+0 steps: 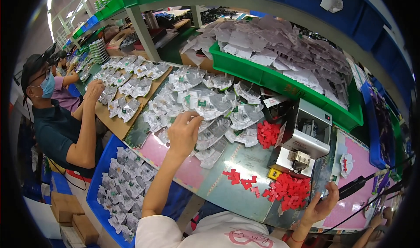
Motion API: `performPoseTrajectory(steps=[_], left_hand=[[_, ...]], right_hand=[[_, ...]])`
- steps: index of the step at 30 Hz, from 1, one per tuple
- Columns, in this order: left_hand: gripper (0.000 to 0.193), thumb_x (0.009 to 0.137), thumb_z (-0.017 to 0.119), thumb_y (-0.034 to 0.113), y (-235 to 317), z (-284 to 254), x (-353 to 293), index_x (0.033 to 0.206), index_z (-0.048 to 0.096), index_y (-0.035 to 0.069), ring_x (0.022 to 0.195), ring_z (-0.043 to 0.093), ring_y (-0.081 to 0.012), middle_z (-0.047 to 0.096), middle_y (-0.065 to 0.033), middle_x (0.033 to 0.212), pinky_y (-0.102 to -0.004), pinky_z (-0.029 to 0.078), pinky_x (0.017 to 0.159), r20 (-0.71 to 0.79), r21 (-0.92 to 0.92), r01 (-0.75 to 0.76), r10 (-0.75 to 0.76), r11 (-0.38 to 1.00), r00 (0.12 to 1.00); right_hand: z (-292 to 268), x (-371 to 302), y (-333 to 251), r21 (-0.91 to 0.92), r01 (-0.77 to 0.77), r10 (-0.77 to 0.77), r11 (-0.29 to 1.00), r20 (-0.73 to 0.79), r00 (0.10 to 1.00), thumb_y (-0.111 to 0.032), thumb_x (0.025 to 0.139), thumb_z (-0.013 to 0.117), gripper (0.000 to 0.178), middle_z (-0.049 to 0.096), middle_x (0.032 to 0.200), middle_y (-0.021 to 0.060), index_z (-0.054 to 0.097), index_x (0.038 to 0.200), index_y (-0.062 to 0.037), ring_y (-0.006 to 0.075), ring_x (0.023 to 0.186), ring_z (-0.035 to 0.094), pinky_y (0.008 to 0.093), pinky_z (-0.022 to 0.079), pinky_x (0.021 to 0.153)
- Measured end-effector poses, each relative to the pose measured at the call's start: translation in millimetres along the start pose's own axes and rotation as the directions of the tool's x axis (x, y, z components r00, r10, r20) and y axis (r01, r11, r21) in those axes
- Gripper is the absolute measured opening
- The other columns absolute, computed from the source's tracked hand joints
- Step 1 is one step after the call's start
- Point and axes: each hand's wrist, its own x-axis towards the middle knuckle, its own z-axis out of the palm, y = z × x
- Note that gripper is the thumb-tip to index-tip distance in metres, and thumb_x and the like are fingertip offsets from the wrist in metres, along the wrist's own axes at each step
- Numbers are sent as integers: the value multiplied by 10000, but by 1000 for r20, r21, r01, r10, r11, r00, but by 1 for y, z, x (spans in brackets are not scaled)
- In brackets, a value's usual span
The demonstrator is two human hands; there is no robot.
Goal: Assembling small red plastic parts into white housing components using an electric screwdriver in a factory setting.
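My left hand (183,132) reaches over a heap of clear plastic housings with small green patches. Its fingers are pinched together at the edge of one clear plastic housing (205,103). My right hand (323,205) is at the front of the bench with fingers apart and nothing seen in it. Left of it lies a pile of small red plastic pieces (291,191), with a few red pieces (239,179) scattered further left. A metal bench machine (304,138) with a yellow block stands behind the pile. More red pieces (267,134) lie at its left side.
A long green bin (280,75) heaped with thin clear parts runs along the back. At lower left, a blue crate (94,195) holds many housings. A masked co-worker (65,117) handles housings on cardboard (116,127). Black rods (350,187) extend in from the right.
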Motion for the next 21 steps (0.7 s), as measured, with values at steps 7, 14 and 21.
performPoseTrajectory(steps=[7, 14, 21], left_hand=[[124, 665, 606, 1, -3, -2, 0, 767, 597, 70, 679, 572, -209, 578, -23, 779, -306, 443, 532, -18, -49, -32, 31, 998, 999], [201, 642, 554, -108, 36, -20, -20, 789, 604, 21, 621, 586, -236, 578, -108, 785, -298, 464, 511, -117, -281, -48, 15, 959, 993], [243, 619, 538, -106, 94, -21, -57, 819, 618, 7, 696, 605, -252, 597, -128, 816, -293, 494, 573, -65, -521, -159, 147, 839, 987]], right_hand=[[15, 1, -7, 87, 140, -144, 986, 50, 988, 61, 794, 486, 395, 489, 1091, 165, 414, 1179, 4, 253, 902, 492, 359, 404, 804], [36, 22, -24, 202, -146, 71, 968, 338, 938, 71, 763, 514, 423, 526, 1034, 161, 439, 1175, 14, 229, 892, 534, 301, 451, 765], [65, 40, -22, 519, -831, 255, 198, 792, 555, -10, 837, 454, 551, 539, 982, 126, 236, 1341, -58, 173, 799, 572, 254, 494, 631]])
